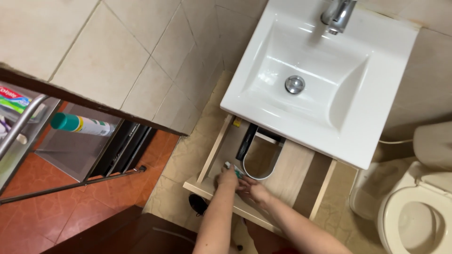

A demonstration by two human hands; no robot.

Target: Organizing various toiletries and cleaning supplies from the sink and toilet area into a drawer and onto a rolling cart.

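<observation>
A pale wooden drawer (211,155) stands pulled out under a white wash basin (376,127). Both my hands reach into its front left corner. My left hand (228,178) is closed around a small object with a green and white end (231,167) that pokes out above my fingers. My right hand (252,187) lies just to the right of it, fingers touching the left hand, and what it grips is hidden. A black tube-shaped thing (246,141) lies deeper in the drawer next to a white U-shaped cut-out (258,177).
A chrome tap (338,14) sits over the basin, whose drain plug (294,84) is shut. A white toilet (414,216) stands at the right. On the left, a mirror shows a spray can with a teal cap (80,124) and a metal rail (19,123). Beige tiles cover floor and wall.
</observation>
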